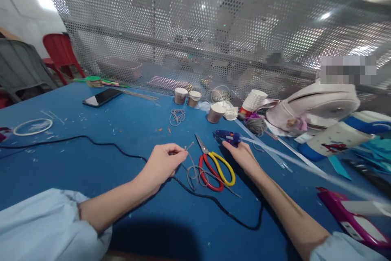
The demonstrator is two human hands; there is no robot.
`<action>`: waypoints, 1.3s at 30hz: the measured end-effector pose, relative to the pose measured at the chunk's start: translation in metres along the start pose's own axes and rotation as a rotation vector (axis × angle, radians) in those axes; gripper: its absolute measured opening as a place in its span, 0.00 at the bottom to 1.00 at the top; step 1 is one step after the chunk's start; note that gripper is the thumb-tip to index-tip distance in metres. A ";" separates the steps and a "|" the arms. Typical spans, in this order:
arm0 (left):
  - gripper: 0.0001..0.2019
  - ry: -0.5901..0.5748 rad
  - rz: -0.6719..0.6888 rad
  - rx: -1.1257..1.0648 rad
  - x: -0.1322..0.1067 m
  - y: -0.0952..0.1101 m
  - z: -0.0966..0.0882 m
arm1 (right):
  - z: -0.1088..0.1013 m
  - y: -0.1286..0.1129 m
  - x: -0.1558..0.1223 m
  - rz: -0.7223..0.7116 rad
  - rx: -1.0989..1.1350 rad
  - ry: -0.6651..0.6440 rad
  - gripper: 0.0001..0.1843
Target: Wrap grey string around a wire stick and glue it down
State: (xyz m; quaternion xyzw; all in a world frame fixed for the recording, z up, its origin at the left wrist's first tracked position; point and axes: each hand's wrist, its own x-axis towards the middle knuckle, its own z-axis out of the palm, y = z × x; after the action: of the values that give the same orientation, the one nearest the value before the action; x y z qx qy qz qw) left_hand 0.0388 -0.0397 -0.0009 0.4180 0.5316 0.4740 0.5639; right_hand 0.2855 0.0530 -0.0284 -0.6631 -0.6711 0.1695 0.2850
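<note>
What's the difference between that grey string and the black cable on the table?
The grey string is thin and pale; the black cable is thicker and dark. The grey string loops in a small tangle by the scissors; the black cable runs long across the table from its left edge. The left hand pinches the grey string's end; the black cable lies unheld. Both rest on the blue table.

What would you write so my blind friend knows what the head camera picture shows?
The person's left hand pinches a thin grey string while the right hand touches a blue glue gun on a blue table. Red-and-yellow scissors lie between the hands.
</note>
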 end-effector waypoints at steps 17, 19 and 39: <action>0.08 -0.002 0.115 0.174 -0.008 0.007 0.003 | -0.029 -0.074 -0.100 -0.061 0.528 -0.369 0.15; 0.08 0.001 0.156 0.215 -0.011 0.008 0.003 | -0.012 -0.094 -0.095 0.035 0.763 -0.497 0.19; 0.10 -0.015 0.117 0.216 -0.012 0.007 0.002 | 0.015 -0.105 -0.082 0.139 0.827 -0.385 0.14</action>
State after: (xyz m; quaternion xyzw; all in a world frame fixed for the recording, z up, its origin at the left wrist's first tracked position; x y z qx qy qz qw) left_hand 0.0406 -0.0502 0.0089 0.5102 0.5501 0.4428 0.4909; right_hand 0.1897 -0.0321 0.0111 -0.4934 -0.5417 0.5620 0.3837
